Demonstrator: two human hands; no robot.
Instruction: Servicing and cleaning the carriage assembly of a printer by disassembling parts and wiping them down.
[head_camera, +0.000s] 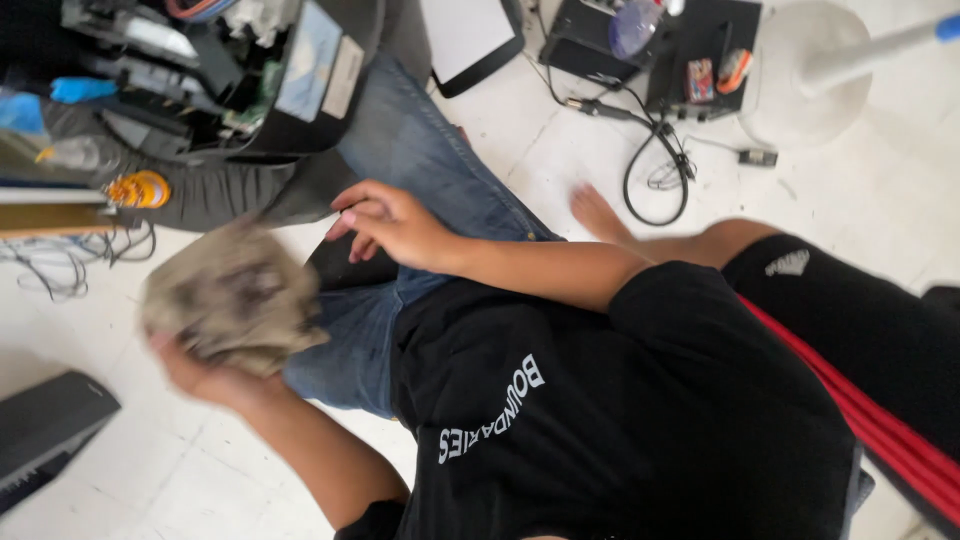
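Head view, looking down on a seated person in a black shirt and blue jeans (420, 160). The left hand (195, 375) sits low and to the left of the frame, palm up. Its grip is closed from beneath around a grey-brown bundle (235, 300), soft-looking and too blurred to say whether it is cloth or fur. The bundle rests on top of the hand and rises up and to the right from it, toward the thigh. It is roughly as wide as it is tall, so no long axis can be read.

The right hand (395, 225) lies higher, above the lap, with the fingers curled loosely. Its fingertips touch the upper edge of a dark flat thing (350, 268) that lies on the jeans. That grip is part closed and clamps nothing that can be seen. The bundle lies below and to the left of the right hand, near it but apart from it, and its right edge comes just beside the dark flat thing. The left hand is therefore the one on the bundle, and the right is the nearer to the dark flat thing.

Surroundings: a white tiled floor (560, 150), an open black case of clutter (230, 100) at upper left, a looped black cable (655, 165), and a round white stand base (800, 70). At right are a bare foot (600, 212) and a leg in black shorts; whose they are cannot be told.
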